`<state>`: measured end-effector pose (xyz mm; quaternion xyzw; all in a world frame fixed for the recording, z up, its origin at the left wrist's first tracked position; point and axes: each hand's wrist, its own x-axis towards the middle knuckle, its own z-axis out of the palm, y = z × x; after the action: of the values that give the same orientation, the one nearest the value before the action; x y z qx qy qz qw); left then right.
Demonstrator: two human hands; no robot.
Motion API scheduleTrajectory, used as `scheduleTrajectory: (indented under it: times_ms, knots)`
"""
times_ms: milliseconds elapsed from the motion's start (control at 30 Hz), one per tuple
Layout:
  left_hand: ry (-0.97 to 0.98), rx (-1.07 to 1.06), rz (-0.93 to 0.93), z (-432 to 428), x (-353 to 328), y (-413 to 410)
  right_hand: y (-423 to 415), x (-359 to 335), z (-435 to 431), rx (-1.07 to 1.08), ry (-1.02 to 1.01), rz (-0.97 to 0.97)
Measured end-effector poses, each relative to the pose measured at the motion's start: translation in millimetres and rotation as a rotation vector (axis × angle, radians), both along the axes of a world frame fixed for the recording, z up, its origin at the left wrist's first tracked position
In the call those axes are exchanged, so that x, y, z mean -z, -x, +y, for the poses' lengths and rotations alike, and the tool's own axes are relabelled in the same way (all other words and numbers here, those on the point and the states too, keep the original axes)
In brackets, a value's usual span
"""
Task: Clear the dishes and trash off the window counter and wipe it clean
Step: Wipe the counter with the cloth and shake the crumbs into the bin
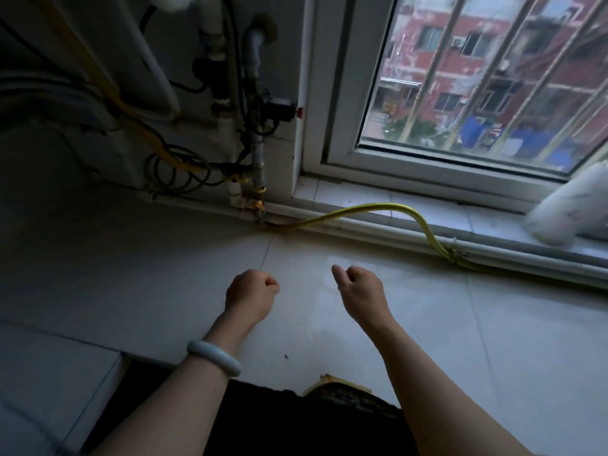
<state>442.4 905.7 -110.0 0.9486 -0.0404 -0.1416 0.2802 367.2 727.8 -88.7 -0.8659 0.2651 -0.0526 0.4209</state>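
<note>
The window counter [477, 324] is a pale tiled surface with a faint wet sheen near its middle. My left hand [251, 292] hovers over it as a closed fist, a white bangle on that wrist. My right hand [357, 289] is just to its right, fingers curled in loosely with nothing visible in it. A small dark speck [287, 356] lies on the tile near the front edge. A yellowish flat object [332, 385] peeks over the front edge by my body; I cannot tell what it is.
A yellow hose [371, 209] arcs along the sill from the pipes and valves [253, 153] in the left corner. A white plastic bag [572, 209] rests on the window sill at the far right. The barred window [493, 77] is behind.
</note>
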Motion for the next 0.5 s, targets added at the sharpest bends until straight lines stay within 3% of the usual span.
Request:
scheduleTrajectory:
  times_ms: [200, 500]
  knots:
    - [0.1, 0.042, -0.034, -17.5, -7.7, 6.1, 20.6, -0.9, -16.8, 0.062, -0.05, -0.008]
    - [0.286, 0.118, 0.075, -89.5, -12.1, 31.0, 51.8, 0.6, -74.2, 0.13, -0.104, 0.064]
